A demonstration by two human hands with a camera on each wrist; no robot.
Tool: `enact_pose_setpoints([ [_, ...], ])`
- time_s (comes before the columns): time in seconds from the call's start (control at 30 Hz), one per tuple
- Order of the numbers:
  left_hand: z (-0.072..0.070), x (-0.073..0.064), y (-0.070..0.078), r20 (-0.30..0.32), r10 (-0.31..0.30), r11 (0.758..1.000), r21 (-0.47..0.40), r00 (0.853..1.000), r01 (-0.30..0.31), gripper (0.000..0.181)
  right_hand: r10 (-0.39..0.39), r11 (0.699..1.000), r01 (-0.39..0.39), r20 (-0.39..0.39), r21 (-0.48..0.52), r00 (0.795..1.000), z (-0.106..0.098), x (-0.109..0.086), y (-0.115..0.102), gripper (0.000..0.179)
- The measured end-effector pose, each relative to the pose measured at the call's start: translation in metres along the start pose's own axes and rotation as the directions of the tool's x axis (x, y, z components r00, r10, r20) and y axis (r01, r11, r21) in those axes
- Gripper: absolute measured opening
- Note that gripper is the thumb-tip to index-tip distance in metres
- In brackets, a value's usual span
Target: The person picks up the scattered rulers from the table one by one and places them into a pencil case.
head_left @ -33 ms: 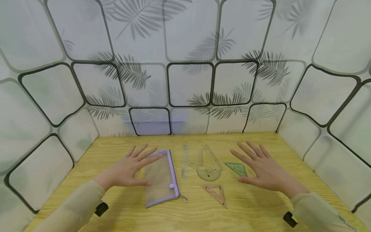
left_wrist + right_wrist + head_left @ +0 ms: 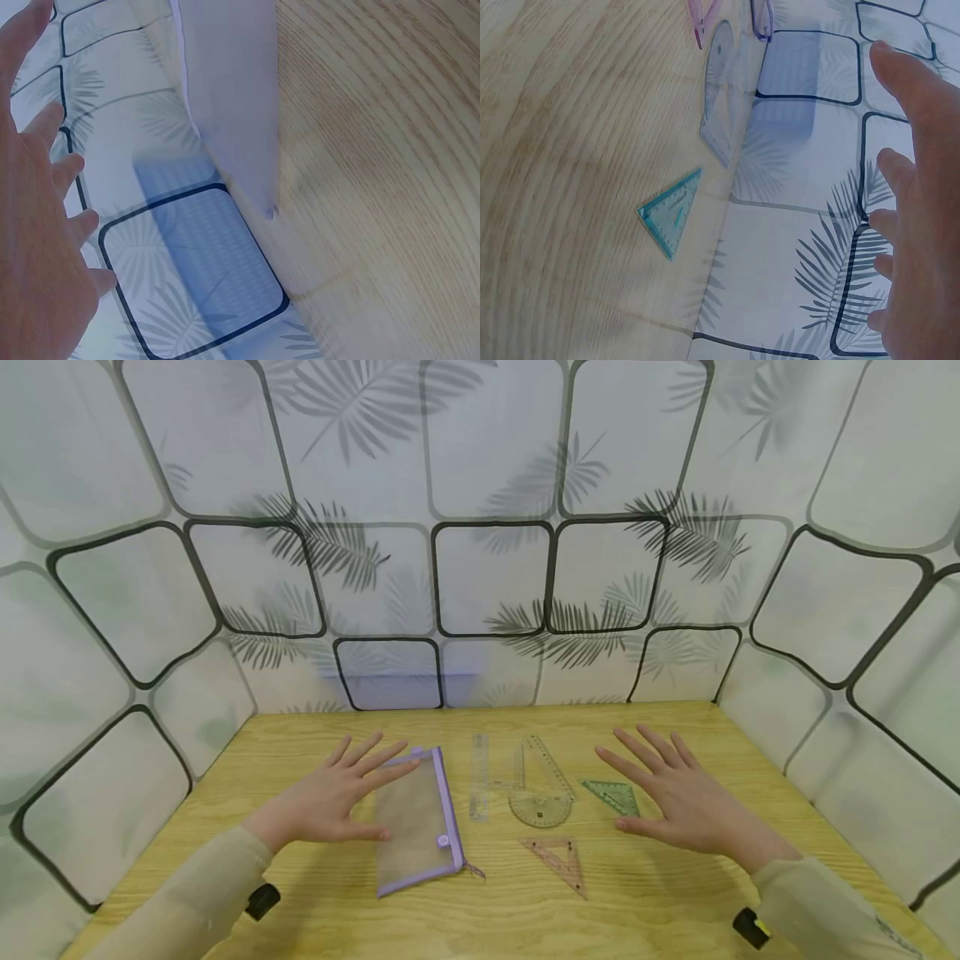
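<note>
My left hand [image 2: 345, 797] is held with fingers spread, overlapping the left side of a see-through zip pouch [image 2: 412, 827] with purple edging in the head view. On the right, my other hand [image 2: 678, 797] also has its fingers spread and holds nothing. Its thumb and index finger come nearest to a green set square [image 2: 613, 797]. Between the hands lie a clear ruler [image 2: 478, 777], a clear protractor [image 2: 540, 811] overlapping a clear set square [image 2: 555, 768], and a pinkish set square [image 2: 558, 862] closer to me. The right wrist view shows the green set square [image 2: 671, 214] flat on the wood.
The wood-grain table [image 2: 480, 918] ends at a patterned cloth wall [image 2: 487, 577] behind, with more of this cloth along both sides. A zipper pull cord [image 2: 474, 869] trails from the pouch's near right corner.
</note>
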State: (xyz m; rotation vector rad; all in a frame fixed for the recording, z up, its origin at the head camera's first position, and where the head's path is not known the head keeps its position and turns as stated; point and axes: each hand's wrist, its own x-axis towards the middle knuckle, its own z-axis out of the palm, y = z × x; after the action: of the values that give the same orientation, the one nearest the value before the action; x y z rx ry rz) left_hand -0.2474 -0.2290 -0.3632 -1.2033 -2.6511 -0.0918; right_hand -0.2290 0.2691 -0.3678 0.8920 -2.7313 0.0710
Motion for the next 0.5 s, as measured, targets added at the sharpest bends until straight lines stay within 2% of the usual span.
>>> enact_pose_setpoints([
  [0.27,0.0022,-0.0038,-0.0010,0.000,0.000,1.000,-0.008,1.000,0.000,0.087,-0.021,1.000,0.021,-0.037,0.006,0.999,0.0007,0.0001,-0.0018,0.086],
  [0.5,0.0051,-0.0055,0.0006,-0.014,-0.008,1.000,-0.021,1.000,0.008,0.087,-0.020,0.999,0.021,-0.038,0.026,0.999,0.0022,0.0018,-0.0026,0.086],
])
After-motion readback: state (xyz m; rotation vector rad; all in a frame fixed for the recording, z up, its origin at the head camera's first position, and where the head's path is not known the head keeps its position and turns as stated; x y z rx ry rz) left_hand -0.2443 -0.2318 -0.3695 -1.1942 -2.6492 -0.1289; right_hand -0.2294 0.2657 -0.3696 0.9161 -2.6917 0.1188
